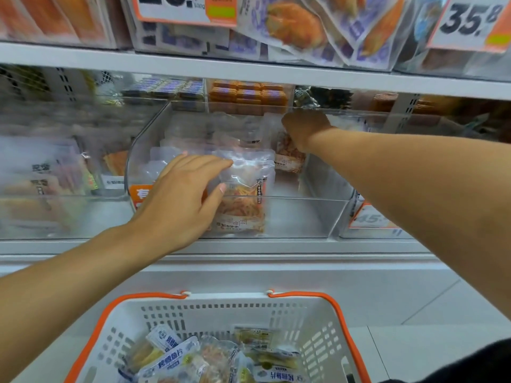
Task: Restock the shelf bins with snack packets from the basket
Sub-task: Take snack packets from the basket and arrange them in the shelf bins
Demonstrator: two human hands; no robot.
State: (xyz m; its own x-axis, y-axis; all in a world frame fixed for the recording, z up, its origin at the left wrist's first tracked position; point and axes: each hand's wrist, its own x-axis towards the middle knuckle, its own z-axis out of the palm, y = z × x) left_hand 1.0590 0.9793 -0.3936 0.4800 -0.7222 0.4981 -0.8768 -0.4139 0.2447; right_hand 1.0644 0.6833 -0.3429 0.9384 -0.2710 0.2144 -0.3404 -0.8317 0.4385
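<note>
Inside clear bin (318, 217), both hands on packets, right half bare.

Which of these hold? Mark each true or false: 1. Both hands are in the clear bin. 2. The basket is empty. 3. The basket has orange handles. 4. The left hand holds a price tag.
1. True: the left hand and right hand both reach into the clear bin.
2. False: the basket holds snack packets.
3. True.
4. False: it touches a clear packet standing in the bin.
</note>
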